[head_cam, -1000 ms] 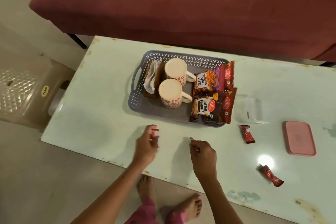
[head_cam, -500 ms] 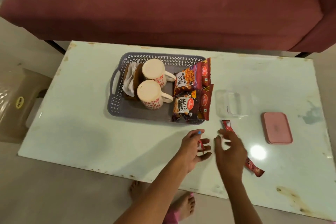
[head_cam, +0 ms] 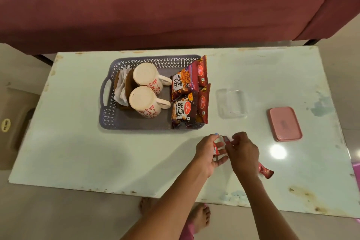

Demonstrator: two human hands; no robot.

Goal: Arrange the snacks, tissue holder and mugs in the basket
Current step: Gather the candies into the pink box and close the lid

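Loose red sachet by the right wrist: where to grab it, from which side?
Pinch the sachet at its exposed right end, coming from above and the right. It lies flat on the table, and its left end is hidden under the right hand, so only that crimped end is free for the fingers.

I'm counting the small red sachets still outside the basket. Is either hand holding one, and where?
Left hand holds a red sachet against its fingers; right hand pinches another sachet by its near end.

We counted: mugs, two [head_cam: 146, 76] [head_cam: 143, 102]; snack packets in basket [head_cam: 106, 121], four visible; small red sachets, three; tissue holder [head_cam: 122, 88], one; pink lid [head_cam: 285, 124], one; clear container [head_cam: 231, 103], one.
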